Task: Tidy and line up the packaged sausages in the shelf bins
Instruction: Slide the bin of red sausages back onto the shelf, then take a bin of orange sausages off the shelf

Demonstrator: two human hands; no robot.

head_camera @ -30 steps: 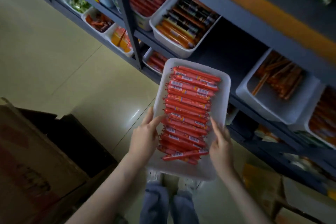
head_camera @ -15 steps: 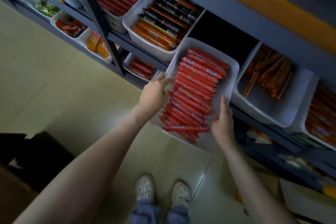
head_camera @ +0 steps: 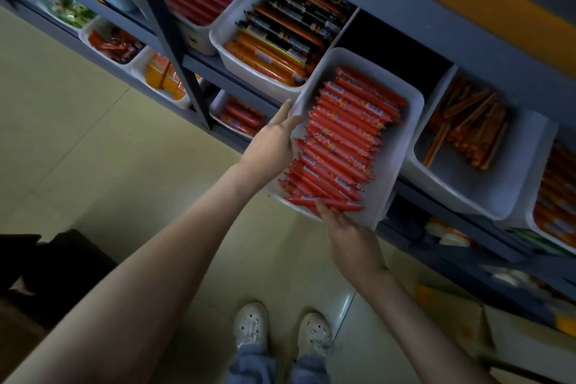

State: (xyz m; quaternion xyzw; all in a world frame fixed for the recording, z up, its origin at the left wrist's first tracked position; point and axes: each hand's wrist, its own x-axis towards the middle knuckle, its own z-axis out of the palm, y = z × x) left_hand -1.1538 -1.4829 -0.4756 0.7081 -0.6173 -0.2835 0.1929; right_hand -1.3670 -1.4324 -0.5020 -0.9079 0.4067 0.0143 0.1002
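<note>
The white bin (head_camera: 402, 143) has slid farther into the shelf (head_camera: 199, 63), with its near end sticking out. The red sausages (head_camera: 343, 134) lie stacked inside it. The left hand (head_camera: 277, 137) presses flat on its side, and the right hand (head_camera: 346, 227) (fingers straight) touches the nearest sausage.

Middle bin (head_camera: 402, 146), sausages (head_camera: 343, 140) stacked crosswise in it, sits partway into shelf (head_camera: 452, 40) gap, btwn left bin (head_camera: 240, 65) & right bin (head_camera: 467, 187). Left hand (head_camera: 274, 143) on its left wall, right hand (head_camera: 352, 237) at near edge, fingertips on nearest sausages. Post (head_camera: 162, 28) to left; shoes (head_camera: 252, 321) on floor (head_camera: 93, 134), near.
</note>
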